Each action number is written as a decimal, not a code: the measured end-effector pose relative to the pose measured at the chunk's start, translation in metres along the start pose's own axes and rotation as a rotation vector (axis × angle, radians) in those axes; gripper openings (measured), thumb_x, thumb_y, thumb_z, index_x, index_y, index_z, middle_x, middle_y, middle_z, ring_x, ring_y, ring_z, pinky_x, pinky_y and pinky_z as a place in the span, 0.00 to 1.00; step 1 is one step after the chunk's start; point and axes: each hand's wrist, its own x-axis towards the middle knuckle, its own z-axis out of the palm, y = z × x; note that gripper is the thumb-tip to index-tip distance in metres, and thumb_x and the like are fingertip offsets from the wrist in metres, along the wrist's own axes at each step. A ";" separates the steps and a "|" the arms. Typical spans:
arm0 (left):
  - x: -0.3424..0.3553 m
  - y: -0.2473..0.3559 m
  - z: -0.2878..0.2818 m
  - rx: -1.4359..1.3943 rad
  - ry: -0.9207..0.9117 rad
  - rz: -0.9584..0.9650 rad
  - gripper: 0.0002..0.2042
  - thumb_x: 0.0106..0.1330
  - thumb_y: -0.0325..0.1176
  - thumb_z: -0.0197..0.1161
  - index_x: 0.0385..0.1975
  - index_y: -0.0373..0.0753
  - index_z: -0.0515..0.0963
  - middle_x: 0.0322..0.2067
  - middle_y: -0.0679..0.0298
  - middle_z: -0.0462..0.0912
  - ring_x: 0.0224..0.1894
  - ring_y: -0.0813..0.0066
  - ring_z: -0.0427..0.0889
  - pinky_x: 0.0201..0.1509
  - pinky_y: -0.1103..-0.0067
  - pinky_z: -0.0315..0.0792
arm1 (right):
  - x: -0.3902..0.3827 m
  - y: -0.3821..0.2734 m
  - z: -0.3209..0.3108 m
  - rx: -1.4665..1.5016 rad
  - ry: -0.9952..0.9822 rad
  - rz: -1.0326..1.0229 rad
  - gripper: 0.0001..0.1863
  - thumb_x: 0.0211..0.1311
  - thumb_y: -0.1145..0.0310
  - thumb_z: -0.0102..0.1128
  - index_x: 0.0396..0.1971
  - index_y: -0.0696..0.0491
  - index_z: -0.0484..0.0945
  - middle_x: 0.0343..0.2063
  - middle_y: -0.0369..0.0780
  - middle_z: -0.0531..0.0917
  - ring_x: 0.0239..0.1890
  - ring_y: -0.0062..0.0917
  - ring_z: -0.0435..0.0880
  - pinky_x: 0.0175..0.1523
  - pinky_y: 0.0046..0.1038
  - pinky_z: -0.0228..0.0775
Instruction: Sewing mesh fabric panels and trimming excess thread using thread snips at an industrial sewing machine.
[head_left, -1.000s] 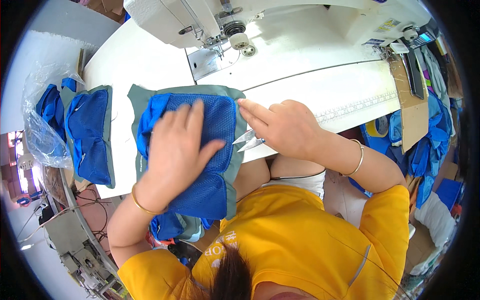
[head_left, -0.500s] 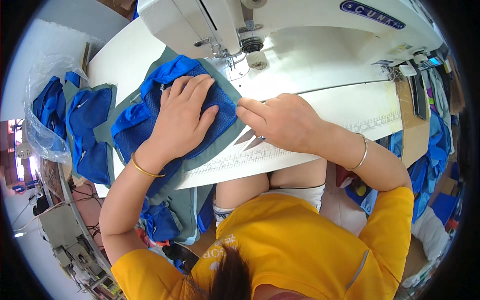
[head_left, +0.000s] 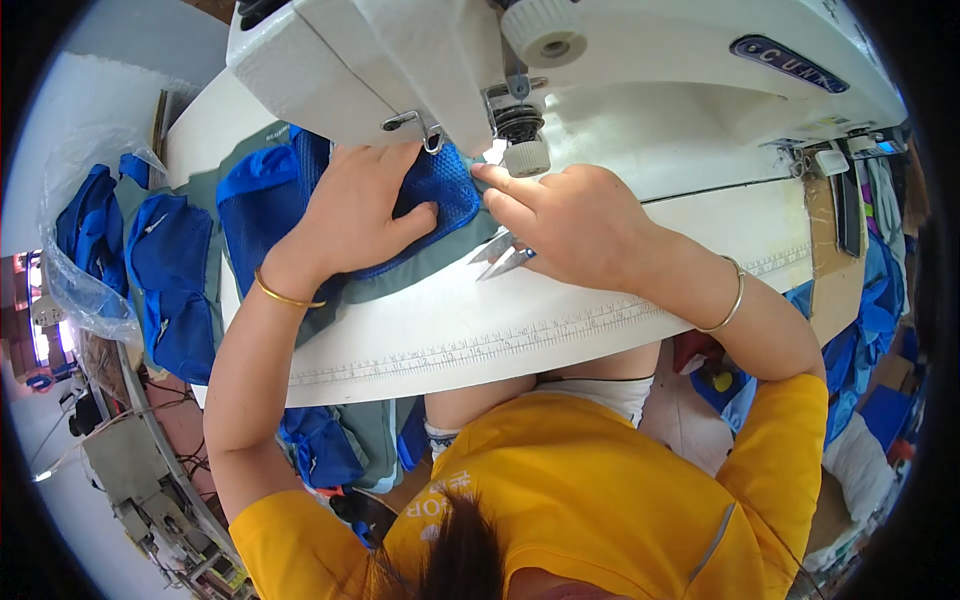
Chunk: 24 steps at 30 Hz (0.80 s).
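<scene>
My left hand (head_left: 355, 215) lies with fingers spread on a blue mesh piece (head_left: 260, 230) backed by grey-green fabric (head_left: 365, 288); its fingertips are partly behind the white sewing machine head (head_left: 360, 70). My right hand (head_left: 570, 225) has curled fingers around small metal scissors (head_left: 500, 258), blades pointing left, while its index fingertip touches the fabric's right edge, just below the knob and needle area (head_left: 522, 140). The needle itself is hidden from view.
Similar blue pieces (head_left: 170, 275) sit on the table's left beside a clear plastic bag (head_left: 95, 300). A printed ruler runs along the white table edge (head_left: 540, 335). At right are cardboard (head_left: 835, 290), a dark phone-like object (head_left: 848, 215) and hanging blue fabric (head_left: 875, 310).
Both hands have moved up, away from my body, carrying the fabric under the machine head. The fabric turned along the way, and more of the ruler now shows.
</scene>
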 end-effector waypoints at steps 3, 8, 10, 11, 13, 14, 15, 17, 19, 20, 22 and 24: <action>0.002 0.009 0.000 -0.177 -0.006 0.086 0.29 0.51 0.36 0.66 0.55 0.28 0.73 0.47 0.45 0.79 0.49 0.46 0.77 0.61 0.65 0.67 | -0.009 -0.004 -0.006 -0.043 -0.031 -0.041 0.21 0.46 0.67 0.67 0.44 0.55 0.78 0.57 0.39 0.80 0.24 0.25 0.81 0.29 0.27 0.73; -0.003 0.009 0.006 -0.171 0.131 0.132 0.28 0.49 0.35 0.68 0.53 0.29 0.75 0.43 0.45 0.80 0.45 0.49 0.79 0.52 0.64 0.73 | -0.022 -0.010 -0.006 -0.163 0.067 -0.107 0.15 0.52 0.70 0.59 0.42 0.56 0.81 0.51 0.43 0.83 0.20 0.20 0.78 0.26 0.23 0.72; 0.002 0.010 0.001 -0.193 0.120 0.136 0.25 0.50 0.34 0.69 0.49 0.30 0.77 0.39 0.48 0.81 0.41 0.49 0.80 0.48 0.65 0.74 | -0.022 -0.010 -0.003 -0.174 0.088 -0.103 0.17 0.52 0.70 0.59 0.43 0.57 0.81 0.51 0.42 0.83 0.19 0.19 0.77 0.26 0.22 0.71; 0.003 0.009 0.000 -0.196 0.120 0.135 0.25 0.50 0.34 0.69 0.49 0.30 0.77 0.39 0.48 0.81 0.41 0.49 0.80 0.48 0.65 0.74 | -0.021 -0.010 0.000 -0.148 0.107 -0.074 0.17 0.51 0.70 0.59 0.43 0.57 0.81 0.51 0.42 0.83 0.20 0.19 0.77 0.26 0.22 0.71; 0.005 0.006 -0.003 -0.181 0.051 0.064 0.22 0.50 0.34 0.69 0.46 0.31 0.77 0.36 0.50 0.81 0.38 0.49 0.80 0.45 0.66 0.74 | -0.019 -0.009 0.001 -0.122 0.124 -0.042 0.17 0.51 0.70 0.59 0.42 0.57 0.81 0.52 0.41 0.83 0.20 0.19 0.77 0.26 0.23 0.71; 0.006 0.009 -0.006 -0.166 0.022 0.022 0.21 0.50 0.34 0.69 0.44 0.32 0.77 0.36 0.52 0.81 0.39 0.50 0.81 0.44 0.67 0.74 | -0.019 -0.009 0.001 -0.096 0.110 -0.029 0.17 0.51 0.71 0.59 0.43 0.57 0.82 0.52 0.41 0.82 0.20 0.20 0.77 0.26 0.23 0.71; 0.004 0.010 -0.004 -0.168 0.021 0.022 0.21 0.50 0.34 0.69 0.44 0.32 0.77 0.36 0.52 0.81 0.39 0.50 0.81 0.44 0.67 0.74 | -0.019 -0.008 0.000 -0.070 0.096 -0.017 0.17 0.51 0.71 0.59 0.43 0.57 0.82 0.53 0.41 0.82 0.20 0.20 0.77 0.26 0.23 0.71; -0.001 0.014 0.003 -0.072 0.213 0.109 0.17 0.50 0.32 0.69 0.41 0.35 0.79 0.36 0.54 0.81 0.39 0.53 0.80 0.42 0.68 0.75 | -0.021 -0.009 0.000 -0.089 0.113 -0.020 0.17 0.51 0.70 0.59 0.43 0.56 0.82 0.53 0.40 0.82 0.20 0.20 0.77 0.26 0.24 0.71; -0.008 0.027 0.002 0.006 0.312 0.244 0.15 0.50 0.31 0.70 0.38 0.35 0.80 0.37 0.55 0.80 0.40 0.55 0.80 0.42 0.68 0.75 | -0.022 -0.009 0.001 -0.102 0.131 -0.024 0.17 0.52 0.70 0.59 0.43 0.55 0.82 0.52 0.39 0.82 0.21 0.20 0.77 0.26 0.24 0.71; -0.010 0.033 0.002 0.086 0.413 0.382 0.13 0.50 0.30 0.70 0.35 0.35 0.81 0.38 0.56 0.80 0.41 0.56 0.79 0.43 0.68 0.75 | -0.023 -0.008 0.000 -0.102 0.148 -0.051 0.16 0.52 0.69 0.60 0.43 0.54 0.82 0.51 0.37 0.82 0.21 0.20 0.76 0.27 0.24 0.71; -0.015 0.038 0.017 0.084 0.421 0.377 0.12 0.49 0.29 0.69 0.33 0.34 0.80 0.40 0.56 0.79 0.43 0.57 0.79 0.44 0.67 0.76 | -0.024 -0.009 -0.001 -0.098 0.162 -0.076 0.16 0.53 0.68 0.60 0.43 0.53 0.82 0.50 0.36 0.82 0.21 0.19 0.76 0.27 0.24 0.71; -0.017 0.038 0.023 0.075 0.413 0.375 0.11 0.49 0.27 0.67 0.32 0.29 0.79 0.43 0.54 0.79 0.47 0.56 0.79 0.50 0.66 0.77 | -0.024 -0.008 0.000 -0.114 0.144 -0.096 0.16 0.54 0.67 0.60 0.43 0.51 0.82 0.49 0.34 0.82 0.22 0.19 0.76 0.27 0.23 0.71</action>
